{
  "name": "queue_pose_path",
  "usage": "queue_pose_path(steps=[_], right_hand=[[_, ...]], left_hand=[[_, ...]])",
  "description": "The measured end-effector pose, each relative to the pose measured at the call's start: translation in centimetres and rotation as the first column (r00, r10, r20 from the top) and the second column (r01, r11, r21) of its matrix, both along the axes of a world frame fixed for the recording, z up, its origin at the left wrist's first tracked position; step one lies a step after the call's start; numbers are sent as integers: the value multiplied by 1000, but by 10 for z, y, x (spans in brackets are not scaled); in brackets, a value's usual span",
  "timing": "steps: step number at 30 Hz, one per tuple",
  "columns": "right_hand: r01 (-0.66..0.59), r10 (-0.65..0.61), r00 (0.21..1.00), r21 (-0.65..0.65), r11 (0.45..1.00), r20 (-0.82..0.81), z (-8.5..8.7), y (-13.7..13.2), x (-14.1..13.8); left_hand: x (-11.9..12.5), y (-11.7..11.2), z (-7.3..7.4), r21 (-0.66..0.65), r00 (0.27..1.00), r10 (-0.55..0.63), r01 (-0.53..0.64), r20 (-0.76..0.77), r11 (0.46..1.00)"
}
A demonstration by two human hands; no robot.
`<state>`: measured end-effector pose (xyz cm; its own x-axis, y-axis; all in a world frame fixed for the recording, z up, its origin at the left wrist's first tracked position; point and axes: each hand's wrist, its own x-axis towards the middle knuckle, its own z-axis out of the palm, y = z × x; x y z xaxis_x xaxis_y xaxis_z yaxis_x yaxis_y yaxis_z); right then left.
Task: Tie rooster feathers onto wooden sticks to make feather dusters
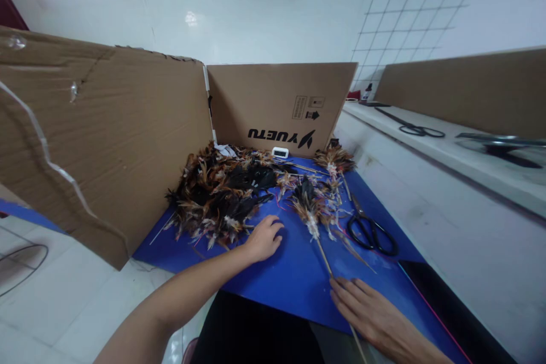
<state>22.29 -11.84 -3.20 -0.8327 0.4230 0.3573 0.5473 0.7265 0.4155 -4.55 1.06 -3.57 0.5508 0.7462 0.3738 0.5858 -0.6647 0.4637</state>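
My left hand [265, 239] hovers over or rests on the blue tabletop [294, 278], its fingers loosely bent and apart with nothing in them. To its right lies a feather duster [307, 207] with dark and brown feathers bound in white near a thin stick. Across that stick lies my right hand [367, 310], fingers together over it, and the stick comes out again below the palm. How the thumb sits is hidden. Left of the duster spreads a large heap of brown and black feathers [213, 199], close to my left fingertips.
Black-handled scissors [372, 234] lie right of the duster. Another feather bundle [335, 159] and a small white digital device [280, 152] are at the back. Cardboard panels [264, 96] wall the left and rear. A white ledge [460, 165] on the right holds more scissors [420, 129].
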Motion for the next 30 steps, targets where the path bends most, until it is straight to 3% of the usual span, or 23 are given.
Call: queue_pose_path(steps=[2,4,7,10,13,16,19,23,27,30], right_hand=[[43,-44,998,-34,998,-38,8,3,-2],[185,-198,965,-86,979,-174,13,10,-8],[466,-537,770,-270,843,-346,14,26,-23],[524,-684,648,-456,720,-335,5,43,-37],[520,-723,607,-523,675,-329,-4,51,-45],[508,-724,563,-524,684,-399,-6,49,-48],[493,-670,540,-454,742,-509,0,41,-52],[462,-604,559,-392,795,-568,8,32,-64],[439,-561,620,-350,827,-548,9,30,-84],[400,-523,647,-338,852,-554,8,31,-97]], left_hand=[[11,12,-1,-25,999,39,-39,-9,999],[22,22,-3,-34,997,72,-72,-4,997],[35,33,-8,-23,995,98,-97,20,995],[43,37,-12,-1,993,112,-112,40,994],[45,36,-15,9,991,107,-108,82,994],[43,32,-13,-28,975,119,-115,188,993],[40,28,-7,-78,945,121,-101,305,992],[43,21,4,-260,894,96,24,439,965],[49,14,9,-528,797,93,302,596,794],[51,14,10,-607,741,153,393,654,691]])
